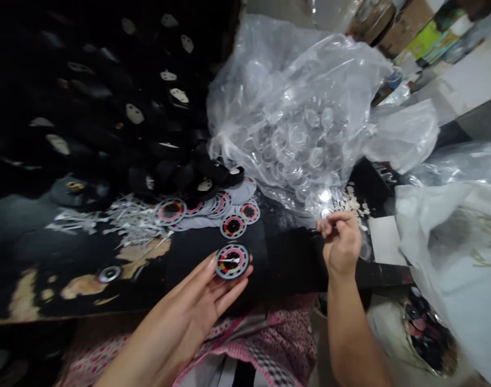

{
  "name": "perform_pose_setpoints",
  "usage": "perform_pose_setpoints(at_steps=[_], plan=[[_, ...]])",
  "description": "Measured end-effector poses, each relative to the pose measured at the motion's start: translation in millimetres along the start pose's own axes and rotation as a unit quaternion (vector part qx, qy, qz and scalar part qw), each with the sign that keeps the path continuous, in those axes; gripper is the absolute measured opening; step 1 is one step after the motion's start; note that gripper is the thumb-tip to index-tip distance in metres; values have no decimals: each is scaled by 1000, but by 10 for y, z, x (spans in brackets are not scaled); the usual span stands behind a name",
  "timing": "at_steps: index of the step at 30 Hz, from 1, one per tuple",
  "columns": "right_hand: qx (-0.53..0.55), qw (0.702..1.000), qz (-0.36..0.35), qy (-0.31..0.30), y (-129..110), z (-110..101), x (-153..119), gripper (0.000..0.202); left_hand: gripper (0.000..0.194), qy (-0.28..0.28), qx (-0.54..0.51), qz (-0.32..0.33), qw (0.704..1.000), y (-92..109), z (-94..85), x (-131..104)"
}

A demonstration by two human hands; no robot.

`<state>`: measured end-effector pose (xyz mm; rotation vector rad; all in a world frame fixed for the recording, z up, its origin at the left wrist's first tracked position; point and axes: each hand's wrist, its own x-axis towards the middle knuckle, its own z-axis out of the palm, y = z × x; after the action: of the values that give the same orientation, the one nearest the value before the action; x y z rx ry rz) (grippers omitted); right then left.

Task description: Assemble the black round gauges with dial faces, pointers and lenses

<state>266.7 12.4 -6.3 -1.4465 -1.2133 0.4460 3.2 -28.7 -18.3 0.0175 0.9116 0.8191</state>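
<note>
My left hand (pixel 203 293) is closed around a small round gauge (pixel 232 262), its dial facing up with a white pointer across it. At the mouth of a clear plastic bag (pixel 265 80), my right hand (pixel 342 244) has its fingers curled in a pinch on a small clear round cover (pixel 326 213). Many similar clear covers (pixel 297 134) fill the bag. Just beyond the left hand lie printed dial discs (pixel 233 226), some overlapping. Beside them is a heap of thin white pointers (pixel 132 217).
Black round housings (pixel 180 174) are piled at the back left. A metallic ring (pixel 109 274) lies on the worn black table (pixel 148 290). Small pale pieces (pixel 352 201) and a white card (pixel 388 240) are at the right, beside a large white bag (pixel 455 269).
</note>
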Motion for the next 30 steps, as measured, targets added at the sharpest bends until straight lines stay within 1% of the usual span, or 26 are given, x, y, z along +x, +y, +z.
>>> perform_pose_setpoints(at_steps=[1,3,4,6,7,8,9,10,11,12,14,16,19,21,23,25,26,28,29,30], plan=[[-12,1000,1,-8,12,-42,-10,17,28,4,8,24,1000,10,-17,-2],[-69,997,-27,-9,-103,-79,-63,16,30,14,23,81,996,48,-30,-17],[-112,992,-58,1,-215,-64,-105,15,30,19,32,106,994,73,-21,-31],[-205,968,-146,3,-483,43,-210,16,30,22,56,136,989,123,25,-65],[-209,963,-163,-54,-613,134,-266,18,29,21,68,144,987,142,53,-77],[-196,953,-170,-158,-726,243,-318,19,29,22,79,149,985,154,77,-81],[-193,935,-163,-249,-816,364,-365,18,29,26,88,151,984,160,91,-79],[-194,915,-159,-315,-879,487,-405,16,29,31,95,151,983,161,92,-71],[-204,896,-160,-359,-917,603,-436,14,31,35,101,150,983,157,81,-59],[-224,883,-168,-376,-931,703,-456,12,33,38,108,150,982,152,60,-47],[-264,867,-202,-372,-909,840,-469,13,36,34,130,152,979,143,5,-27],[-282,856,-233,-364,-864,897,-457,16,37,24,149,161,975,141,-28,-22],[-270,862,-247,-352,-834,919,-443,18,36,31,134,152,979,145,-2,-38],[-254,876,-221,-345,-862,935,-453,16,34,41,109,131,985,140,28,-51],[-247,889,-168,-348,-913,951,-465,13,32,63,103,129,984,130,16,-52],[-235,892,-118,-367,-951,951,-447,10,35,88,141,152,974,129,-51,-29],[-219,890,-101,-387,-953,943,-414,10,39,95,173,166,966,134,-97,-8],[-174,883,-87,-427,-915,911,-280,11,45,82,220,182,955,151,-180,42],[-167,887,-85,-423,-874,896,-179,14,45,72,220,188,955,158,-205,65],[-194,895,-82,-394,-820,886,-59,17,43,61,203,192,958,161,-216,83]])
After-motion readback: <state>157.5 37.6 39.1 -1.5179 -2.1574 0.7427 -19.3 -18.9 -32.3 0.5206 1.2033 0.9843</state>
